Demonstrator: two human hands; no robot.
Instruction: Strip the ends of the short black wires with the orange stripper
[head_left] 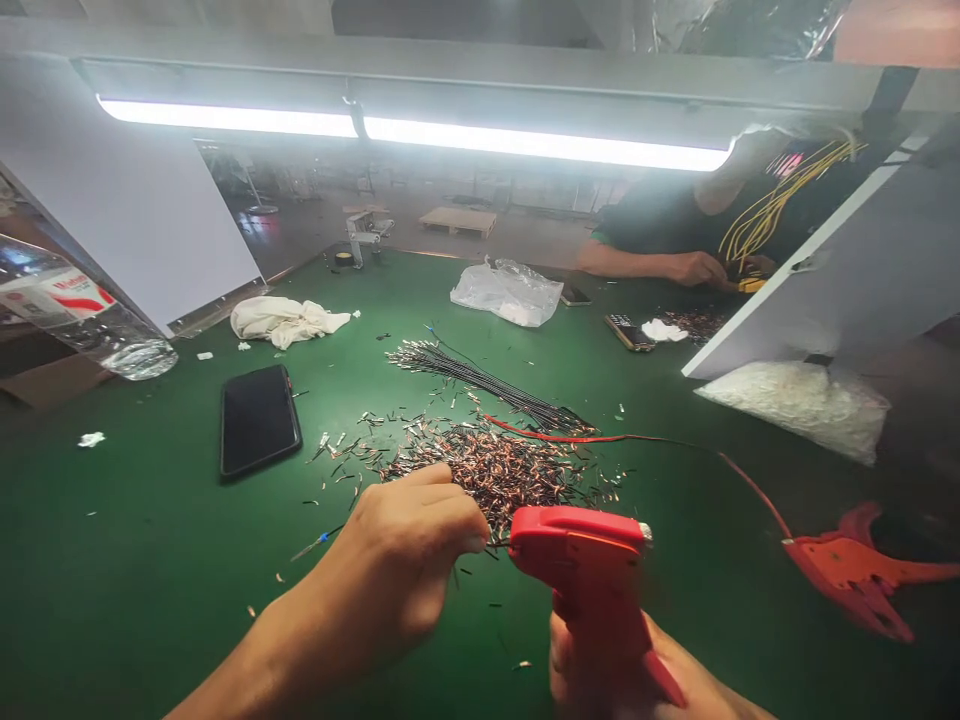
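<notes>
My right hand (pixel 600 660) is wrapped round the handle of a red wire stripper (pixel 581 540), held upright at the lower middle. My left hand (pixel 412 550) pinches a thin black wire (pixel 498 546), whose short end meets the stripper's nose. Behind the left wrist a wire's other end sticks out, with a blue band (pixel 322 539) on it; my hand hides the stretch between. Just beyond both hands lies a heap of cut wire scraps (pixel 502 465), black and copper-coloured. A bundle of black wires (pixel 480 380) with pale tips rests past the heap.
A black phone (pixel 259 420), a white cloth (pixel 285 320) and a plastic bottle (pixel 97 310) are on the left. At right lie a second red tool (pixel 862 570), a red wire (pixel 637 437) and a bag of white pieces (pixel 802 405). Across the table a co-worker's hand (pixel 697 270) handles yellow wires.
</notes>
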